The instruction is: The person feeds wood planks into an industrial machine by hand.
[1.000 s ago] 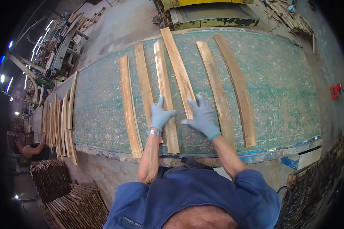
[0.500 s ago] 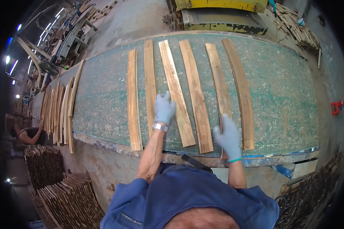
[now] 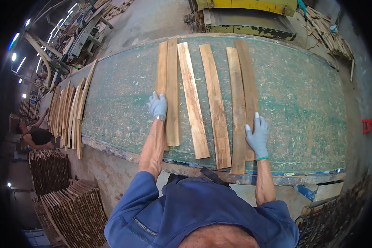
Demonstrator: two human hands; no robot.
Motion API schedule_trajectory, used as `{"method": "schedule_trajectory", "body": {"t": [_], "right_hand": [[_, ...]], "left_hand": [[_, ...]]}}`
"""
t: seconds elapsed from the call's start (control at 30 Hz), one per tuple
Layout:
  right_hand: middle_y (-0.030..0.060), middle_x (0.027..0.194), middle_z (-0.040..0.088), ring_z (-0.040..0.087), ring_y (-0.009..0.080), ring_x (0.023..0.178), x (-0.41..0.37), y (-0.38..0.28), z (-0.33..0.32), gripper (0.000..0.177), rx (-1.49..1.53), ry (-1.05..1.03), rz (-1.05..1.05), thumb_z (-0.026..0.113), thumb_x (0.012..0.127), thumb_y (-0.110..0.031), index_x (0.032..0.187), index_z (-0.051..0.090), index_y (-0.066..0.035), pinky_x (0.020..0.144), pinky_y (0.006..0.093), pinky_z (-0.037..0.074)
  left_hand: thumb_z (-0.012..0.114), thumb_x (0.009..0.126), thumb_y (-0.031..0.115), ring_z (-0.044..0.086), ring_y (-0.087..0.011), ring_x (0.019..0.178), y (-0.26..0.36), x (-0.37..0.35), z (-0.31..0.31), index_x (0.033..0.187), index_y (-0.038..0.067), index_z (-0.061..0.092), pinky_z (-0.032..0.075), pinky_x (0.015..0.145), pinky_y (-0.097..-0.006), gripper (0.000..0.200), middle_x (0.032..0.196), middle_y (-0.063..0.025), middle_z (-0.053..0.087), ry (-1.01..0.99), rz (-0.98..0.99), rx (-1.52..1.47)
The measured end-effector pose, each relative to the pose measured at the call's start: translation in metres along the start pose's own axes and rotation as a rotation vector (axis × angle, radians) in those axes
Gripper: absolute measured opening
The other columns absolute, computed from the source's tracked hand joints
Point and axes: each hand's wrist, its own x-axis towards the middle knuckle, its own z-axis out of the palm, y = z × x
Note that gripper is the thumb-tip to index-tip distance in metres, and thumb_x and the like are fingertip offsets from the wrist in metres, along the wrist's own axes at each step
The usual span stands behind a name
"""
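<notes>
Several wooden boards lie lengthwise away from me on the green worktable (image 3: 301, 99). My left hand (image 3: 157, 105), gloved in grey, rests against the leftmost board (image 3: 161, 68), its fingers apart; that board touches the second board (image 3: 172, 91). My right hand (image 3: 258, 134), also gloved, lies with spread fingers at the outer edge of the rightmost board (image 3: 247, 78). This board sits against a knotty board (image 3: 237, 111) on its left. Between the two pairs are a pale board (image 3: 193, 103) and another board (image 3: 215, 107), with gaps around them.
At the table's left end lies a row of narrow slats (image 3: 66, 111), with a co-worker (image 3: 37, 134) beside it. Stacked wood (image 3: 74, 211) stands at lower left. A yellow machine (image 3: 248, 20) is beyond the table, and a wood pile (image 3: 328, 37) at upper right.
My left hand has moved left to the outermost board, and my right hand right to the other outer one. Both outer boards have shifted inward against their neighbours.
</notes>
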Motion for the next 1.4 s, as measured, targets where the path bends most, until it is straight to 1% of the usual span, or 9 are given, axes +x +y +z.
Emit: {"method": "schedule_trajectory", "body": {"t": [0.27,0.43,0.5,0.6,0.77,1.03,1.13,1.23,1.4], "right_hand": [[0.026,0.139,0.046,0.049,0.044,0.116,-0.029,0.013,-0.021,0.067,-0.036,-0.042,0.039,0.067,0.086,-0.037,0.142,0.046,-0.007,0.096,0.0502,0.044],[0.0251,0.155,0.026,0.031,0.0524,0.134,-0.089,-0.015,-0.096,0.092,-0.099,-0.151,0.041,0.074,0.068,-0.063,0.145,0.046,-0.021,0.106,0.0608,0.029],[0.0232,0.161,0.015,0.016,0.0571,0.141,-0.135,-0.023,-0.099,0.113,-0.107,-0.234,0.069,0.075,0.048,-0.078,0.146,0.046,-0.029,0.109,0.0671,0.019],[0.0224,0.161,0.013,0.013,0.0577,0.141,-0.173,-0.032,-0.087,0.116,-0.291,-0.341,0.118,0.076,0.045,-0.079,0.146,0.046,-0.03,0.109,0.0677,0.017],[0.0239,0.145,0.032,0.028,0.0532,0.132,-0.157,-0.021,-0.061,0.112,-0.215,-0.005,-0.007,0.077,0.042,-0.078,0.138,0.053,-0.025,0.107,0.0658,0.023],[0.0308,0.152,0.025,0.028,0.0587,0.131,-0.121,-0.024,-0.069,0.105,-0.328,-0.056,-0.033,0.081,0.044,-0.073,0.136,0.056,-0.03,0.106,0.0661,0.029],[0.0306,0.152,0.025,0.027,0.0608,0.13,-0.138,-0.027,-0.061,0.106,-0.203,-0.094,0.102,0.081,0.044,-0.073,0.137,0.056,-0.03,0.106,0.067,0.028],[0.0304,0.149,0.028,0.033,0.0582,0.124,-0.137,-0.03,-0.055,0.098,-0.21,-0.038,0.06,0.08,0.049,-0.073,0.134,0.058,-0.029,0.098,0.067,0.033],[0.0295,0.146,0.032,0.034,0.0561,0.121,-0.09,-0.014,-0.047,0.092,-0.203,0.022,0.01,0.08,0.051,-0.072,0.128,0.059,-0.027,0.096,0.0654,0.033]], "left_hand": [[0.054,0.089,0.042,0.048,-0.0418,0.122,0.104,-0.059,0.041,0.147,0.006,0.04,0.038,0.106,-0.0457,0.069,0.141,-0.0211,0.047,-0.09,0.248,-0.157],[0.068,0.084,0.04,0.031,-0.043,0.141,0.103,-0.108,-0.008,0.151,0.006,0.032,0.031,0.114,-0.0416,0.083,0.153,-0.0288,0.028,-0.36,0.509,-0.511],[0.072,0.078,0.051,0.021,-0.0489,0.143,0.072,-0.141,-0.035,0.152,0.015,0.034,0.023,0.116,-0.0525,0.09,0.157,-0.0283,0.02,-0.359,0.851,-0.221],[0.075,0.063,0.069,0.005,-0.0607,0.141,0.036,-0.212,-0.06,0.149,0.028,0.04,0.007,0.111,-0.0699,0.101,0.159,-0.0255,0.015,-0.491,1.018,0.01],[0.071,0.054,0.082,-0.006,-0.0666,0.137,0.033,-0.26,-0.05,0.147,0.034,0.042,-0.005,0.104,-0.0788,0.109,0.16,-0.0214,0.017,-0.476,1.091,0.009],[0.073,0.053,0.079,0.0,-0.0663,0.137,0.042,-0.25,-0.051,0.146,0.036,0.043,0.0,0.106,-0.0784,0.108,0.158,-0.0196,0.024,-0.406,0.88,0.125],[0.073,0.051,0.081,0.001,-0.0666,0.137,0.039,-0.25,-0.049,0.146,0.036,0.043,0.002,0.106,-0.0783,0.109,0.157,-0.0192,0.026,-0.366,0.884,0.118],[0.074,0.051,0.079,0.005,-0.0661,0.137,0.041,-0.25,-0.046,0.142,0.041,0.047,0.009,0.101,-0.0812,0.102,0.156,-0.0142,0.029,-0.441,0.871,0.08],[0.076,0.048,0.078,0.02,-0.0586,0.136,0.062,-0.239,-0.013,0.128,0.045,0.06,0.021,0.094,-0.0794,0.089,0.151,-0.0065,0.039,-0.293,0.98,0.06]]}}
